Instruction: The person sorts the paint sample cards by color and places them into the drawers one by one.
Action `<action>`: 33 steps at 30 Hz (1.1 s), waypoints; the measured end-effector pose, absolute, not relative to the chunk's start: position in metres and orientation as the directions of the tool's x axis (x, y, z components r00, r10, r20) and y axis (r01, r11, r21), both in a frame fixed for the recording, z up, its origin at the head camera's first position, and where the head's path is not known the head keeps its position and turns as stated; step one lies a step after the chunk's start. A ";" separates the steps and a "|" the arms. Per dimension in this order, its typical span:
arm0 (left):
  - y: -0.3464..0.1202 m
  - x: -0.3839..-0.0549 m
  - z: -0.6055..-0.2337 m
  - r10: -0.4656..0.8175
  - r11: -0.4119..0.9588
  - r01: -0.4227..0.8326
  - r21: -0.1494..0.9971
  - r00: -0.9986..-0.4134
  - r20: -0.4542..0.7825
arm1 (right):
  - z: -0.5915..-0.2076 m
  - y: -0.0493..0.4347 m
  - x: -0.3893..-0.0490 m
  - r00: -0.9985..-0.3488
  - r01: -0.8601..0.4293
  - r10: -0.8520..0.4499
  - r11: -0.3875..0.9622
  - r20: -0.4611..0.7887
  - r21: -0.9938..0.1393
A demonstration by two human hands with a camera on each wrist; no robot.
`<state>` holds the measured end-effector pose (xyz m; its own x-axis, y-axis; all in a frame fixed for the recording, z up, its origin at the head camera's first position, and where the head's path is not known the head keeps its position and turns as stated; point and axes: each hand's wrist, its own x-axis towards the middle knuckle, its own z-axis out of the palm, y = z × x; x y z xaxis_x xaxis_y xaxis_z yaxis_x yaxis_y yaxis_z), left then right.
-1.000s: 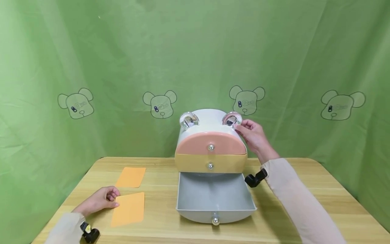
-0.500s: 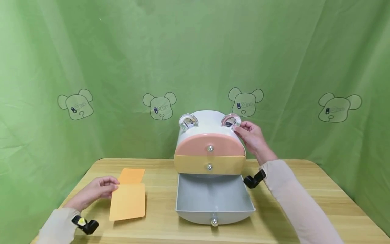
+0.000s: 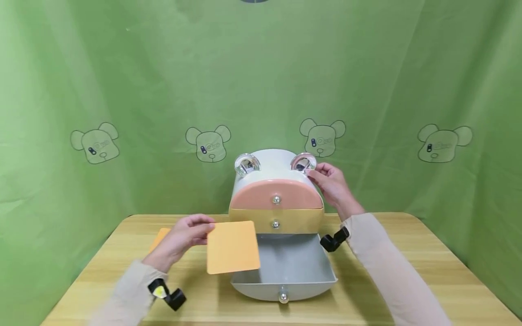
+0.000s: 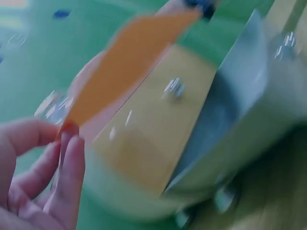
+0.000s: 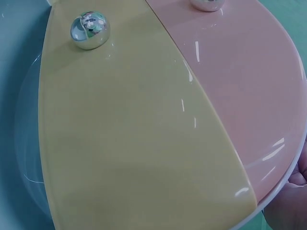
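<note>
My left hand (image 3: 183, 237) pinches an orange card (image 3: 233, 247) with rounded corners by its upper left corner. The card is held up, overlapping the left part of the pulled-out grey drawer (image 3: 293, 265) in the head view. That drawer is the lowest of a small drawer cabinet (image 3: 273, 165), below a yellow drawer (image 3: 253, 220) and a pink drawer (image 3: 254, 194), both closed. At the cabinet's top right, my right hand (image 3: 332, 184) grips the outer edge of a shiny ear-like ring (image 3: 313, 158). In the left wrist view, thumb and fingers hold the card's end.
A second orange card (image 3: 160, 236) lies on the wooden table (image 3: 195, 299), mostly hidden behind my left hand. Green cloth (image 3: 253, 81) with bear drawings hangs behind and at both sides. Round silver knobs stick out from the drawers, the lowest knob (image 3: 283, 297) nearest the table's front.
My left hand has lifted the nearer orange card off the table and carried it right, to the front of the grey drawer. My right hand stays at the ring.
</note>
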<state>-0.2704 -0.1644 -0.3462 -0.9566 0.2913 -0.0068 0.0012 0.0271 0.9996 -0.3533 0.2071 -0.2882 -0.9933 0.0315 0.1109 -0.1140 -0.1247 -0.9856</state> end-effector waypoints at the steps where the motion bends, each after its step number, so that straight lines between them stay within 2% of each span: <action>1: -0.154 -0.270 -0.348 0.269 0.035 -0.010 0.999 -0.963 -0.019 | -0.289 0.205 -0.354 -0.993 -0.116 0.031 -0.127 0.113 -0.985; 7: -0.120 -0.275 -0.367 0.251 0.093 0.006 0.996 -0.968 -0.018 | -0.292 0.198 -0.356 -0.993 -0.113 0.036 -0.151 0.109 -0.982; 14: -0.133 -0.280 -0.379 0.299 0.166 0.053 0.985 -0.954 0.002 | -0.294 0.195 -0.355 -0.994 -0.106 0.043 -0.141 0.101 -0.984; 21: -0.207 -0.286 -0.390 0.331 0.257 0.147 0.955 -0.942 0.055 | -0.296 0.199 -0.356 -0.991 -0.128 0.048 -0.140 0.123 -0.982; 28: -0.307 -0.315 -0.409 0.254 0.348 0.135 0.928 -0.966 0.045 | -0.293 0.204 -0.355 -0.993 -0.113 0.048 -0.133 0.108 -0.985; 33: -0.341 -0.336 -0.418 0.294 0.462 0.179 0.869 -0.955 0.041 | -0.290 0.207 -0.355 -0.993 -0.121 0.034 -0.131 0.117 -0.984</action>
<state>-0.3355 -0.3410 -0.4181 -0.9548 0.2943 0.0408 0.1794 0.4617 0.8687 -0.3546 0.2074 -0.2901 -0.9925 0.0338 0.1171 -0.1206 -0.1314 -0.9840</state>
